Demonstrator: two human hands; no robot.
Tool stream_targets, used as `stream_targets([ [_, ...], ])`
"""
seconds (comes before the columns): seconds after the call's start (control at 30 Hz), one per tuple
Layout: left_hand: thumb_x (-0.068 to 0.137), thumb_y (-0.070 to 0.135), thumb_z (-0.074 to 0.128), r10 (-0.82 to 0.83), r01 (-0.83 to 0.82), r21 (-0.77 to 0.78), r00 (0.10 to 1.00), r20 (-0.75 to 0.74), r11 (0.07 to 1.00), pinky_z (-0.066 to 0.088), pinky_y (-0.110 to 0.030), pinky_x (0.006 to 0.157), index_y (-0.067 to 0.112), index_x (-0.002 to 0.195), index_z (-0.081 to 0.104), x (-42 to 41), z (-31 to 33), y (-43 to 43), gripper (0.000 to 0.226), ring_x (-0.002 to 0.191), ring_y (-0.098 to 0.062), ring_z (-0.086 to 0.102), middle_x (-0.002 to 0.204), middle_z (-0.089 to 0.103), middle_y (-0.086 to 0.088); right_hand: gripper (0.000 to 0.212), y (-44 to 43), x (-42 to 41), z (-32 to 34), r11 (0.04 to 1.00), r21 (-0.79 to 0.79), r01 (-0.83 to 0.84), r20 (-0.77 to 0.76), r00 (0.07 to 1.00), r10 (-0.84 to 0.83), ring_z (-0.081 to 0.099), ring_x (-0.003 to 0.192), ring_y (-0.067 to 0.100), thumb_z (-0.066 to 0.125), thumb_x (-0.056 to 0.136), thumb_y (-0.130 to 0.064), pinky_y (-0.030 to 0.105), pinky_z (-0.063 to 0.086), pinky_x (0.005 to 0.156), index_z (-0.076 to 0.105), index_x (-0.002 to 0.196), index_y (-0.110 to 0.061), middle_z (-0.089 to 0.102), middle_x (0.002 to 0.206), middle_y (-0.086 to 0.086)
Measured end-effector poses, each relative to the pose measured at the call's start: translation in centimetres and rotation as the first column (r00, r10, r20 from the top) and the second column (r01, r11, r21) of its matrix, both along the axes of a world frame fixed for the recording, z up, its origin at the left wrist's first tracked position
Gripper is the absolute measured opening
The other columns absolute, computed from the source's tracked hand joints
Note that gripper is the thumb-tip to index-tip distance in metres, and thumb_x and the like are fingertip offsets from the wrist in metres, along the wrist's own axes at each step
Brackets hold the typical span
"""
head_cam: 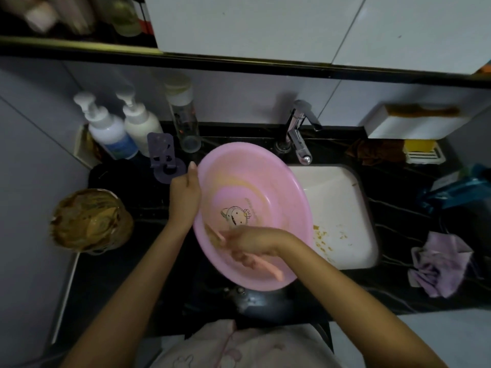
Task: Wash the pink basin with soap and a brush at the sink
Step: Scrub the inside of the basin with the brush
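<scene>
Basin, centre frame, tilted over left edge of sink; left hand clamped on its rim, right hand curled round brush inside. Risk: hard scrubbing may wrench the rim loose, dropping basin

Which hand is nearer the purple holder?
Left. The left hand grips the rim of the pink basin beside the purple holder; the right hand holds the brush farther off, inside it.

Dim light; grey tiled wall, black marble counter, white cabinet above.
</scene>
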State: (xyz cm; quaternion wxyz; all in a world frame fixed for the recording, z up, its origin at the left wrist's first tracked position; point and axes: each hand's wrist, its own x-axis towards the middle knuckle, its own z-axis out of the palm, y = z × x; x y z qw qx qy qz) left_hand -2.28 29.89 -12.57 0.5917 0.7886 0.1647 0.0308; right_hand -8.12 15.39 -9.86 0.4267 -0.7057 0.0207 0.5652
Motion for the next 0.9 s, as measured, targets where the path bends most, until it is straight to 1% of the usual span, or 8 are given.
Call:
stream_targets([
  [0.13,0.090,0.024,0.058,-0.090,0.093,0.077,0.995,-0.045,0.993,0.035,-0.025,0.052,0.011,0.052,0.045,-0.1,-0.1,0.3,0.042,0.048,-0.015,0.044,0.052,0.046,-0.005,0.044,-6.7,-1.9,-1.8,0.744,-0.422,-0.518,-0.056,0.834,0.549,0.048,0.058,0.016,0.034,0.096,-0.004,0.018,0.042,0.043,0.036,0.140,-0.005,0.050,0.077,0.005],
  [0.2,0.084,0.017,0.065,-0.112,0.119,0.094,0.990,-0.080,0.988,0.042,-0.025,0.054,0.006,0.061,0.056,0.0,0.0,0.4,0.027,0.053,-0.016,0.052,0.059,0.054,-0.006,0.044,-9.1,-1.9,-3.4,0.461,-0.721,-0.518,-0.045,0.698,0.714,0.058,0.093,0.024,0.032,0.101,-0.024,0.027,0.050,0.072,0.030,0.144,-0.014,0.055,0.113,0.009],
  [0.27,0.082,0.014,0.067,-0.136,0.146,0.109,0.986,-0.099,0.983,0.045,-0.025,0.058,0.008,0.066,0.059,0.2,0.4,0.3,0.020,0.057,-0.015,0.055,0.064,0.058,-0.005,0.047,-10.6,-0.7,-4.8,0.339,-0.873,-0.350,0.031,0.656,0.755,0.056,0.111,0.027,0.032,0.101,-0.033,0.033,0.047,0.085,0.024,0.145,-0.018,0.050,0.130,0.010],
  [0.43,0.080,0.006,0.069,-0.189,0.209,0.185,0.975,-0.121,0.960,0.042,-0.022,0.056,0.008,0.087,0.065,0.7,1.9,-1.0,0.009,0.059,-0.010,0.054,0.066,0.056,0.000,0.064,-11.1,5.2,-6.3,0.559,-0.829,-0.011,0.477,0.507,0.718,0.058,0.076,0.028,0.035,0.097,-0.011,0.033,0.043,0.059,0.006,0.152,-0.026,0.057,0.107,0.012],
  [0.63,0.083,0.012,0.065,-0.208,0.239,0.244,0.967,-0.145,0.940,0.040,-0.024,0.053,0.009,0.076,0.063,1.7,3.1,-2.4,0.008,0.059,-0.010,0.053,0.064,0.056,0.000,0.059,-8.5,6.7,-6.5,0.772,-0.609,-0.184,0.744,0.206,0.636,0.043,0.063,0.022,0.034,0.097,-0.024,0.035,0.041,0.055,0.010,0.150,-0.037,0.039,0.088,0.006],
  [0.7,0.085,0.013,0.062,-0.195,0.232,0.243,0.967,-0.166,0.942,0.042,-0.026,0.057,0.015,0.066,0.059,2.0,3.1,-2.7,0.019,0.061,-0.015,0.054,0.063,0.055,-0.002,0.068,-7.6,5.1,-7.7,0.755,-0.605,-0.252,0.718,0.235,0.655,0.045,0.065,0.024,0.041,0.096,-0.015,0.035,0.037,0.054,0.007,0.151,-0.034,0.041,0.085,0.007],
  [0.8,0.086,0.015,0.061,-0.165,0.219,0.288,0.966,-0.201,0.932,0.045,-0.029,0.061,0.012,0.067,0.059,2.1,3.3,-2.9,0.020,0.062,-0.020,0.055,0.067,0.057,-0.008,0.066,-8.9,4.4,-9.1,0.777,-0.625,-0.072,0.656,0.491,0.573,0.056,0.078,0.027,0.036,0.097,-0.015,0.033,0.035,0.058,0.002,0.152,-0.029,0.051,0.091,0.012],
  [0.9,0.086,0.017,0.062,-0.147,0.200,0.345,0.974,-0.172,0.917,0.046,-0.034,0.066,0.006,0.082,0.063,2.0,3.3,-2.8,0.012,0.071,-0.024,0.057,0.077,0.059,-0.017,0.049,-12.1,3.4,-9.1,0.740,-0.672,0.032,0.573,0.655,0.493,0.054,0.081,0.025,0.031,0.101,-0.033,0.031,0.036,0.058,0.023,0.148,-0.027,0.059,0.109,0.016],
])
